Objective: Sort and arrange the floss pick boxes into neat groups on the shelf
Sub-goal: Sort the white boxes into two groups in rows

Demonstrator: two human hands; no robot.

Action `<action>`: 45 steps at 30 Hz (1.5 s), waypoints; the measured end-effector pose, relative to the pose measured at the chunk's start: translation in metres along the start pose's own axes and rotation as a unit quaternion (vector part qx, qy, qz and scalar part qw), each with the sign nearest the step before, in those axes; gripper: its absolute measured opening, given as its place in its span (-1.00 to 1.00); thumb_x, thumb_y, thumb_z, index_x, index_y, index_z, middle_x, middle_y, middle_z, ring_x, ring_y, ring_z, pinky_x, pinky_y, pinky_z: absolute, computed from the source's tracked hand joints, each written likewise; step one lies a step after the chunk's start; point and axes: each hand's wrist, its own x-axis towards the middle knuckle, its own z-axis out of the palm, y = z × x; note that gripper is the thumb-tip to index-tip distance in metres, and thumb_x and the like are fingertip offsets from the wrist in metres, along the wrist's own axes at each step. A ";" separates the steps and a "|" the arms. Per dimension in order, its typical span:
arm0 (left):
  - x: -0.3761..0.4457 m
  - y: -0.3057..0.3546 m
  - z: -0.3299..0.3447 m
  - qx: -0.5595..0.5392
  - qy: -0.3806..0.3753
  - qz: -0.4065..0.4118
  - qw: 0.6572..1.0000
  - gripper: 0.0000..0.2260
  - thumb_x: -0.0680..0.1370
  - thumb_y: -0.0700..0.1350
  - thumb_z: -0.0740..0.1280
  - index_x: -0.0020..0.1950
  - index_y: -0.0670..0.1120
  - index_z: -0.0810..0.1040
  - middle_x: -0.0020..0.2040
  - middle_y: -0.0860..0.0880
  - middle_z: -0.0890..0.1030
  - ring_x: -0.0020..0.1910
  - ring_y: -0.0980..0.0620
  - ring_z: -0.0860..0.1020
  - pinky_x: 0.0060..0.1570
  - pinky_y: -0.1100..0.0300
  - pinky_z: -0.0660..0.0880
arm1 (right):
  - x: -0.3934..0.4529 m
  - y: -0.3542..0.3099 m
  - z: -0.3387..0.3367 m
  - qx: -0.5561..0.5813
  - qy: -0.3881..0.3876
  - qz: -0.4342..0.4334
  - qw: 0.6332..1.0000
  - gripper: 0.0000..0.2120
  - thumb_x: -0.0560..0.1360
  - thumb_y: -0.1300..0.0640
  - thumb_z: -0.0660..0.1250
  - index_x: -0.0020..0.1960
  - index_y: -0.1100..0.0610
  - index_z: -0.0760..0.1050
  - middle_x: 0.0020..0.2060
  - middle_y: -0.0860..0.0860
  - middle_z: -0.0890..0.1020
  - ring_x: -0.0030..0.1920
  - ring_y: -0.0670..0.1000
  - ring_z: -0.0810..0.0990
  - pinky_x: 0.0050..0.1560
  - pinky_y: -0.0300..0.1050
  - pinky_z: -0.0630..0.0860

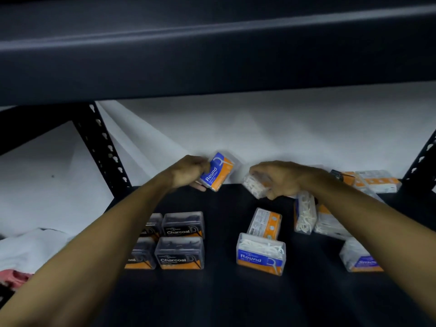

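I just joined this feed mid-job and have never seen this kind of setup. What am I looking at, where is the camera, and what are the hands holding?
There is no machine: a person wears one camera on the head, looking down at both bare hands over a dark shelf. The left hand grips a blue Round box, lifted and tilted. The right hand grips a clear box of white picks. On the shelf, Charcoal boxes stand grouped at left, another Round box stands in the middle, and unsorted boxes lie jumbled at right.
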 end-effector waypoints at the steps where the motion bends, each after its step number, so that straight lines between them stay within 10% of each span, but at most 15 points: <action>1: -0.003 0.001 -0.003 -0.027 -0.004 -0.010 1.000 -0.84 0.61 -0.18 0.18 -0.01 -0.15 0.55 0.00 -0.22 0.65 -0.03 -0.15 0.66 -0.02 -0.02 0.64 | 0.000 -0.001 -0.001 0.045 0.015 0.004 0.999 -0.26 0.34 0.09 0.49 0.44 -0.03 0.28 0.30 -0.07 0.43 0.26 0.01 0.43 0.28 0.05 0.41; 8: -0.016 0.000 -0.008 -0.105 0.009 -0.024 0.994 -0.72 0.62 -0.14 0.07 -0.05 -0.22 0.54 -0.16 -0.22 0.63 -0.15 -0.15 0.61 -0.07 -0.10 0.63 | -0.004 -0.016 -0.003 0.393 0.060 0.028 0.917 -0.82 0.48 0.04 0.32 0.05 0.03 0.58 -0.11 -0.04 0.65 -0.08 -0.01 0.59 0.00 -0.12 0.48; 12: -0.023 0.002 -0.008 -0.096 0.019 -0.014 0.995 -0.69 0.64 -0.10 0.05 -0.08 -0.18 0.53 -0.16 -0.21 0.63 -0.17 -0.14 0.60 -0.13 -0.06 0.63 | -0.012 -0.017 0.003 0.600 0.036 0.020 0.799 -0.74 0.51 0.04 0.19 -0.05 0.23 0.51 -0.27 0.15 0.63 -0.25 0.12 0.60 -0.19 0.03 0.55; 18: -0.029 0.009 -0.003 -0.073 0.024 -0.002 0.997 -0.66 0.64 -0.07 0.04 -0.03 -0.21 0.55 -0.14 -0.22 0.64 -0.16 -0.14 0.62 -0.07 -0.07 0.64 | -0.024 -0.013 0.006 0.629 -0.019 0.025 0.777 -0.53 0.52 -0.08 0.06 0.10 0.30 0.46 -0.09 0.33 0.55 -0.19 0.22 0.59 -0.28 -0.04 0.48; 23: -0.033 0.015 0.004 -0.059 0.024 0.018 0.998 -0.69 0.65 -0.05 0.08 -0.05 -0.17 0.55 -0.13 -0.20 0.64 -0.17 -0.11 0.63 -0.06 -0.06 0.64 | -0.041 -0.018 0.003 0.585 -0.011 0.040 0.810 -0.40 0.47 -0.30 0.19 0.07 0.26 0.48 -0.26 0.21 0.60 -0.26 0.16 0.57 -0.35 -0.08 0.47; 32: -0.044 0.030 0.024 0.181 0.020 0.095 0.979 -0.68 0.64 0.17 0.15 0.11 -0.07 0.47 -0.09 -0.04 0.62 -0.21 -0.01 0.66 -0.25 0.19 0.57 | -0.088 -0.006 -0.007 0.325 0.124 0.141 0.927 -0.66 0.39 -0.14 0.46 0.00 0.07 0.50 -0.15 0.06 0.67 -0.18 0.07 0.70 -0.21 -0.05 0.63; 38: -0.048 0.033 0.034 0.225 0.000 0.108 0.968 -0.55 0.60 0.24 0.16 0.31 -0.06 0.37 0.13 -0.07 0.60 0.00 -0.04 0.63 0.07 -0.02 0.58 | -0.126 -0.006 -0.003 0.068 0.046 0.111 0.990 -0.76 0.40 -0.23 0.39 -0.04 -0.13 0.49 -0.12 -0.28 0.47 0.05 -0.09 0.47 0.03 -0.22 0.40; 45: -0.052 0.038 0.052 0.267 -0.004 0.109 0.957 -0.64 0.62 0.08 0.26 0.33 -0.07 0.35 0.25 -0.07 0.51 0.10 0.01 0.50 -0.01 0.16 0.37 | -0.145 -0.020 0.016 -0.092 -0.010 0.128 0.987 -0.64 0.42 -0.08 0.41 0.19 -0.14 0.46 0.05 -0.06 0.54 0.12 0.03 0.51 0.12 0.05 0.48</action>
